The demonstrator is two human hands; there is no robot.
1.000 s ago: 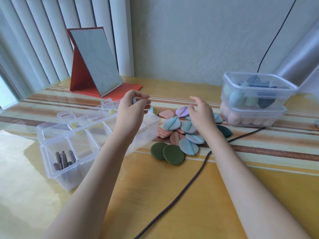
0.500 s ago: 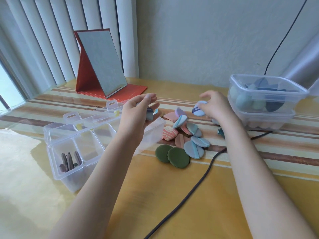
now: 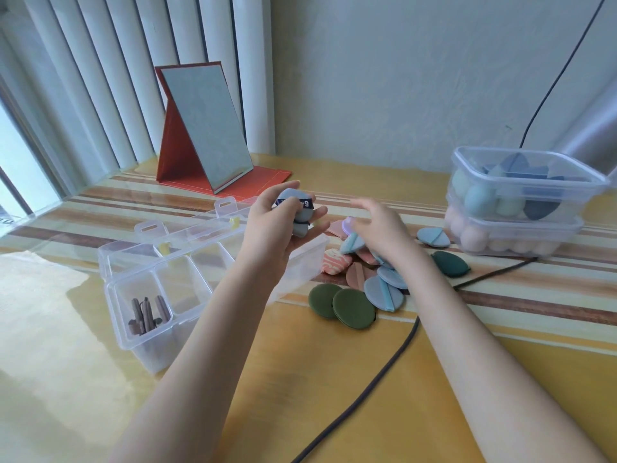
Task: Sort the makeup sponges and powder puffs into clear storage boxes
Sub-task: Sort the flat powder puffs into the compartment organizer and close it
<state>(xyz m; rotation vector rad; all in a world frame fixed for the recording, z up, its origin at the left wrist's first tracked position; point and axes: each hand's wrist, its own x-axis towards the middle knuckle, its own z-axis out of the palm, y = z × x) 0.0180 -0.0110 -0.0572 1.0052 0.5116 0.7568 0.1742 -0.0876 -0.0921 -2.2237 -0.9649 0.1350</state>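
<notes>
Left hand (image 3: 283, 225) grips blue powder puffs (image 3: 297, 208) above the divided clear box (image 3: 173, 279). Right hand (image 3: 377, 228), fingers relaxed and holding nothing, hovers over the loose puff pile (image 3: 374, 272).

Divided organiser box (image 3: 173, 289): clear, smooth plastic, glossy. Stacked tubs (image 3: 521, 202), far right: same clear plastic (slightly cloudy). Powder puffs (image 3: 354, 309): matt, soft, velvety cloth. Counter (image 3: 300, 379): glossy, reflective yellow sheet. Folding mirror (image 3: 207, 125): smooth glass, matt red cover. Cable (image 3: 367, 389): matt dark sheath.
</notes>
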